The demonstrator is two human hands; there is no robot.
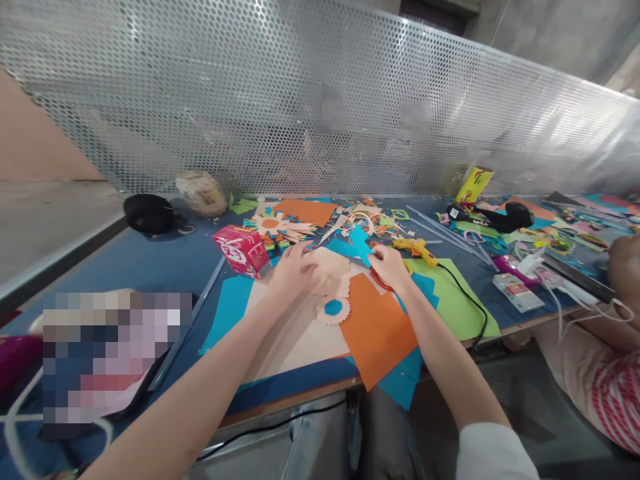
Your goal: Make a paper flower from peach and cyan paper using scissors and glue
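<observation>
Just beyond the orange sheet (pixel 379 332), the right hand (pixel 390 265) is pinched on a blue paper piece (pixel 360 245), hiding its near end. Beyond the sheet and to its left, the left hand (pixel 295 270) lies over pale paper (pixel 295 340), fingers bent; whether they grip anything, I cannot tell. A jagged ring (pixel 321 312) sits against the sheet's left edge. A red curved handle (pixel 379 279), mostly covered by the right hand, is hard to identify. Well left of the sheet, one item (pixel 117 360) is pixelated.
</observation>
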